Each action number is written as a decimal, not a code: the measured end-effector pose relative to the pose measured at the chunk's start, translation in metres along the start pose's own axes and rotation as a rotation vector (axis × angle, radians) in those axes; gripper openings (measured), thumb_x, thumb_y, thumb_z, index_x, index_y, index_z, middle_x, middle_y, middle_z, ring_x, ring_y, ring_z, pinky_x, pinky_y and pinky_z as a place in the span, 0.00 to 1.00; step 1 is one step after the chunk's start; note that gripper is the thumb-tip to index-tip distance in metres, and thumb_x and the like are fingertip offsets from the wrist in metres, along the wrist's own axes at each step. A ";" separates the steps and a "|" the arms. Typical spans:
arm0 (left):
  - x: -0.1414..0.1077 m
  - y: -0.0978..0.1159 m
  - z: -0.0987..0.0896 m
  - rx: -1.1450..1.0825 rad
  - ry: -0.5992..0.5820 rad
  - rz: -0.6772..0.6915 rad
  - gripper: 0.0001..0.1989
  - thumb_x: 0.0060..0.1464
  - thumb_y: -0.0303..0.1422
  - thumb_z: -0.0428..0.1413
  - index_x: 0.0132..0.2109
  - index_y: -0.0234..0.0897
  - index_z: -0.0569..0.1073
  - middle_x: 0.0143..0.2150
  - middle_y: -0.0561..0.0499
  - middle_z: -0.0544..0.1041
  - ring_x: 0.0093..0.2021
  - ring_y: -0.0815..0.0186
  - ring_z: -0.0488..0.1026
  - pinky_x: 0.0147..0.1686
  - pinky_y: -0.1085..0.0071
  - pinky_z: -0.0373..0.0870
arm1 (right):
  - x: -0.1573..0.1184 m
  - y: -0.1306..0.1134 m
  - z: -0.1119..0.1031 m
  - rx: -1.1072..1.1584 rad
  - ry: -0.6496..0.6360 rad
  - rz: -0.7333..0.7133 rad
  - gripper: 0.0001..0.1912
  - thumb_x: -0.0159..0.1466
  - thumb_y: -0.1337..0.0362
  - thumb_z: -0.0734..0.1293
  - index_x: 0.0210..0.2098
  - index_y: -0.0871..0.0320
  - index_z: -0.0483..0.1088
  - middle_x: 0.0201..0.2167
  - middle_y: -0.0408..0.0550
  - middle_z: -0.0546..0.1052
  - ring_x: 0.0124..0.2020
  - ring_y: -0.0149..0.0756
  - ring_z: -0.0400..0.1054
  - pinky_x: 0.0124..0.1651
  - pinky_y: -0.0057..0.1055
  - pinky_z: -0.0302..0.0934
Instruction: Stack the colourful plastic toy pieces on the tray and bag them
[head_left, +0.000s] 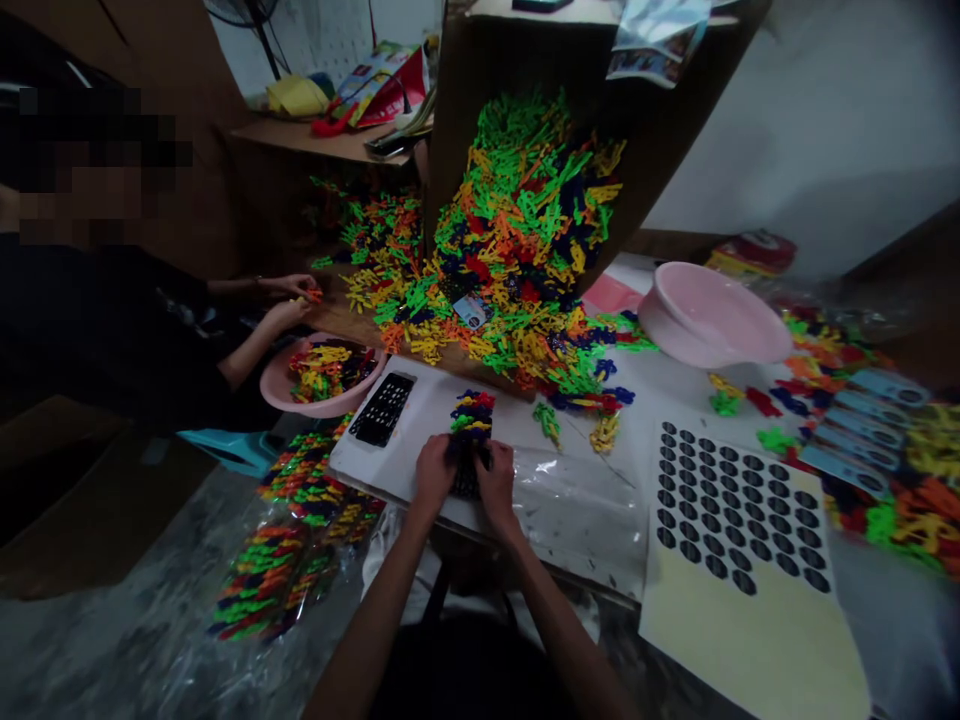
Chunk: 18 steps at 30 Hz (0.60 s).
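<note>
My left hand (433,475) and my right hand (497,478) grip both sides of a stack of interlocking plastic toy pieces (471,418) in red, yellow, blue and green. Black pieces (466,485) show low in the stack, partly hidden by my fingers. The stack stands on a white board (397,455). A black perforated plastic block (382,408) lies on that board to the left of my left hand. Beyond my hands spreads a large heap of multicoloured plastic pieces (517,260).
A co-worker's hands (289,300) work over a pink basin of pieces (326,385) at the left. A larger pink basin (712,315), a sheet of black round stickers (739,510) and loose pieces (847,450) lie at the right. Bagged pieces (274,585) rest on the floor.
</note>
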<state>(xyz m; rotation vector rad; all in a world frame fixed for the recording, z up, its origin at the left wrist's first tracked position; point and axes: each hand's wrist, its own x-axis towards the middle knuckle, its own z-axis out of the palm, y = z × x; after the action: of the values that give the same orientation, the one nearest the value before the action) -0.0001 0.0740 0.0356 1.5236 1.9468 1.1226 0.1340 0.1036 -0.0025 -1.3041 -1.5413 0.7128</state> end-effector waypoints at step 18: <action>-0.002 0.008 0.007 0.101 0.089 -0.168 0.08 0.59 0.35 0.58 0.38 0.38 0.80 0.37 0.46 0.81 0.40 0.59 0.75 0.43 0.66 0.66 | 0.010 0.005 -0.009 0.012 -0.112 -0.029 0.15 0.66 0.50 0.63 0.38 0.54 0.74 0.40 0.52 0.76 0.47 0.46 0.65 0.53 0.45 0.60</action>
<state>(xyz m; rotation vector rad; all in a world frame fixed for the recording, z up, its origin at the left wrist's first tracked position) 0.0109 0.0752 0.0377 1.3502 2.1765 1.0510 0.1450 0.1130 -0.0010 -1.2489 -1.6397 0.7867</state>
